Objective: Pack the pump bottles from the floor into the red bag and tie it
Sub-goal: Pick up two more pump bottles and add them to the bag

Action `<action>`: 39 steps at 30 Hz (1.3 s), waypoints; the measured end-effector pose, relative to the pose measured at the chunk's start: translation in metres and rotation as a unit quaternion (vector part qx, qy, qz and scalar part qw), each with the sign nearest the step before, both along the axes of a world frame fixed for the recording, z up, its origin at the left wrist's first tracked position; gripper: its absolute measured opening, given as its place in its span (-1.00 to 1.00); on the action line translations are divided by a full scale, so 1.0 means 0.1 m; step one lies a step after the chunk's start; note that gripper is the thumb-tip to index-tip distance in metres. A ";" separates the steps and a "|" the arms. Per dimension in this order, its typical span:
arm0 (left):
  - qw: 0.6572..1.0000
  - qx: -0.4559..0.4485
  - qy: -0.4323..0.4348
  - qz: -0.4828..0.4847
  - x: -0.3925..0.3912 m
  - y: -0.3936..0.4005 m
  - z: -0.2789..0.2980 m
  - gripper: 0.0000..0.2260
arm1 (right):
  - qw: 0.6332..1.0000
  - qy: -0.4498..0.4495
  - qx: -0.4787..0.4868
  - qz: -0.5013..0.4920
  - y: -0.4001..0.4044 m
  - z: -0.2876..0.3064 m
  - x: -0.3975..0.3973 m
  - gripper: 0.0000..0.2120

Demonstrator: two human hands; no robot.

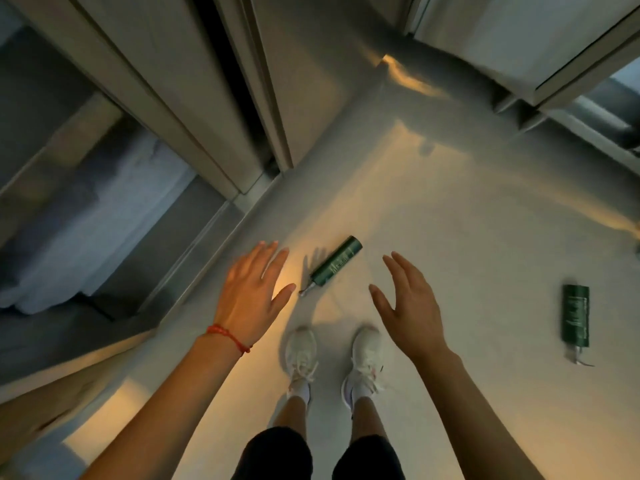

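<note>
Two dark green pump bottles lie on their sides on the pale floor. One pump bottle (335, 264) lies just ahead of my feet, its pump nozzle pointing toward me and to the left. The second pump bottle (575, 316) lies far to the right, nozzle toward me. My left hand (252, 295), with a red string bracelet at the wrist, hovers palm down to the left of the nearer bottle, fingers spread, holding nothing. My right hand (410, 306) hovers to its right, fingers apart and empty. No red bag is in view.
My white sneakers (300, 355) stand on the floor below the hands. A sliding door frame and track (221, 216) run along the left, with grey bedding (86, 244) beyond it. Cabinet panels (519, 46) rise at the back right.
</note>
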State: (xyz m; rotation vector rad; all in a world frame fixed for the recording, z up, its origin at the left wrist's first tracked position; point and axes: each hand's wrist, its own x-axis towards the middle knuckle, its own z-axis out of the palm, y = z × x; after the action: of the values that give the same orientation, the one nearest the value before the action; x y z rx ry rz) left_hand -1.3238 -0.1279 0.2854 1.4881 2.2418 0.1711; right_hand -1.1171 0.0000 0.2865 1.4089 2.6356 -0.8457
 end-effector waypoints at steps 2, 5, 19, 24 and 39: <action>1.000 -0.014 0.000 0.001 0.00 0.04 -0.47 -0.50 | 1.000 0.000 -0.013 0.022 0.08 -0.48 -0.06 -0.49; 1.000 -0.017 0.004 0.017 0.02 0.08 -1.14 -0.52 | 0.997 0.002 -0.019 0.068 0.17 -1.23 -0.15 -0.52; 0.972 -0.103 -0.059 0.204 0.25 -0.60 -3.12 -0.39 | 0.922 -0.154 -0.022 0.354 0.26 -4.16 -0.62 -0.36; 0.980 -0.097 -0.039 0.167 0.37 -0.78 -3.35 -0.42 | 0.916 -0.139 0.060 0.372 0.32 -4.44 -0.69 -0.50; 0.983 -0.086 -0.051 0.154 0.45 -0.21 -3.11 -0.42 | 0.823 0.124 -0.459 -0.310 0.17 -3.78 -0.27 -0.78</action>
State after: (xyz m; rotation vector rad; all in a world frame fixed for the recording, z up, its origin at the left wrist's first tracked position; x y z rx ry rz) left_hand -1.2787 -0.1494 -0.0257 1.0165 2.3255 0.1407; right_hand -1.1438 0.0175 -0.0918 1.8274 1.3389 -2.0794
